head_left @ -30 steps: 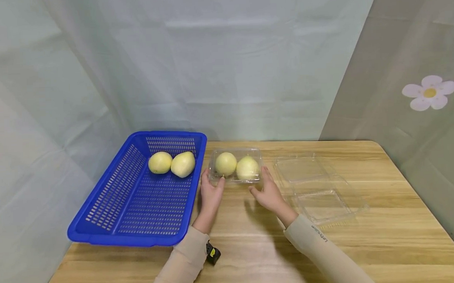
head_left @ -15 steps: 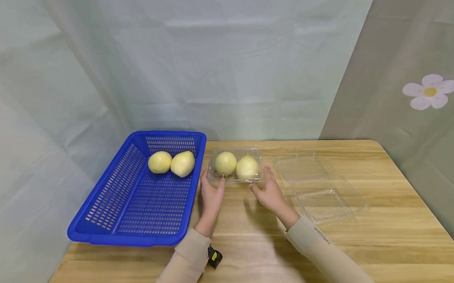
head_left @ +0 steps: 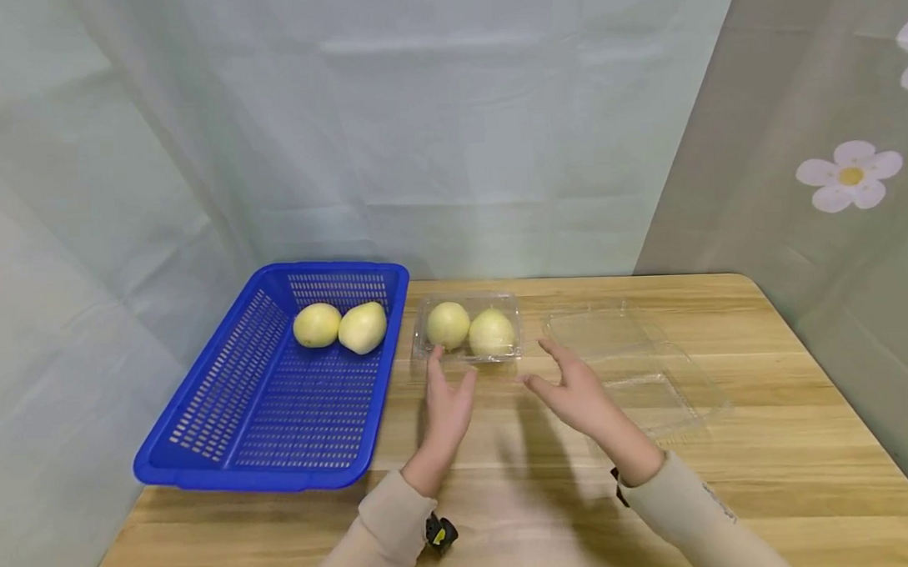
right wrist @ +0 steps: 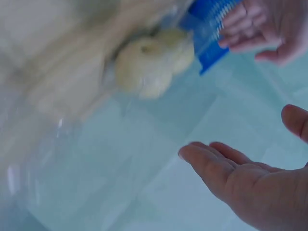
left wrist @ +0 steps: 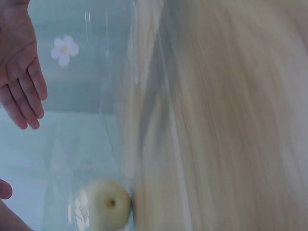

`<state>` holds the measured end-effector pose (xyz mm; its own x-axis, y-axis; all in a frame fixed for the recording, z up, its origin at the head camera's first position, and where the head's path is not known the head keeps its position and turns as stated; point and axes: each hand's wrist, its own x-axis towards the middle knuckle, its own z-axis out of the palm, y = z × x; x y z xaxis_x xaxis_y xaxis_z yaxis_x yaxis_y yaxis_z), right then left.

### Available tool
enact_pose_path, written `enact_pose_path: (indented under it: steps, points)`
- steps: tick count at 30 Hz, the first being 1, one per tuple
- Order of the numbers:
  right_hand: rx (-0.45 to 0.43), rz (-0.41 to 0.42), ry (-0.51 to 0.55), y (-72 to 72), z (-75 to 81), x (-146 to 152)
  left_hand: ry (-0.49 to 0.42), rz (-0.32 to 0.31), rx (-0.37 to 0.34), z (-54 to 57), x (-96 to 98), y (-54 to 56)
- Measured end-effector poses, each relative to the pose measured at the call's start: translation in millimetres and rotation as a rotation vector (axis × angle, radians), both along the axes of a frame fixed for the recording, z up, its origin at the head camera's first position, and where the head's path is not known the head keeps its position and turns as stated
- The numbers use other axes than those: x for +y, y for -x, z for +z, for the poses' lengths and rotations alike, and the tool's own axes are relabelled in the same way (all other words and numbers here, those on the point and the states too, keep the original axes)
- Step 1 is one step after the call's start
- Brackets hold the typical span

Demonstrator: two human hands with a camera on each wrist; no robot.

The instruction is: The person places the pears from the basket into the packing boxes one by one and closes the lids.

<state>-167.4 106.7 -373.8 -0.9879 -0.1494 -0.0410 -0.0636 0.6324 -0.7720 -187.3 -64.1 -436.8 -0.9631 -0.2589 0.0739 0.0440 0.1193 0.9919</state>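
Observation:
Two round, pale yellow fruits [head_left: 491, 332] lie side by side in a clear plastic box [head_left: 465, 300] near the back of the table. Just in front of the box's left part, my left hand [head_left: 449, 409] has its fingers straight and its thumb apart, holding nothing. My right hand [head_left: 574, 396] is off the box's front right corner, also with straight fingers and nothing in it. In the right wrist view, the palm [right wrist: 260, 187] and extended fingers are visible, with the blurred fruits [right wrist: 144, 65] beyond them. Whether the box's lid is latched cannot be made out.
On the left stands a blue perforated basket [head_left: 164, 473] with two more pale yellow fruits [head_left: 362, 327] at its far end. Clear plastic containers [head_left: 653, 393] lie on the wooden table [head_left: 790, 455] at the right. Curtains [head_left: 456, 133] hang behind and beside the table.
Both hands have drawn away from the fruit box toward the front, the right one also moving rightward. The box and its two fruits stay where they were.

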Motion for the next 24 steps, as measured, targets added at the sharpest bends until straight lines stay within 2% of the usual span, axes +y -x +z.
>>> enact_pose_path:
  steps: [5, 8, 10, 13, 17, 24]
  points:
    - [-0.007, 0.002, -0.059, -4.7, 17.6, 26.6, -0.146, -0.152, -0.073, 9.6, 11.4, -12.5]
    - [-0.002, 0.0, -0.079, -7.0, 24.7, 43.6, -0.185, -0.222, -0.107, 16.1, 16.0, -18.3]
    - [0.006, -0.008, -0.083, -8.0, 27.0, 55.7, -0.194, -0.259, -0.098, 19.3, 18.6, -20.6]
    - [0.024, -0.018, -0.075, -8.1, 24.4, 75.2, -0.207, -0.31, -0.08, 20.8, 22.1, -24.5]
    - [0.0, -0.054, -0.103, -8.6, 15.5, 102.3, -0.226, -0.377, -0.096, 20.6, 27.6, -29.3]
    - [-0.07, -0.167, -0.093, -7.7, 3.7, 146.6, -0.443, -0.542, -0.176, 23.9, 42.0, -35.2]
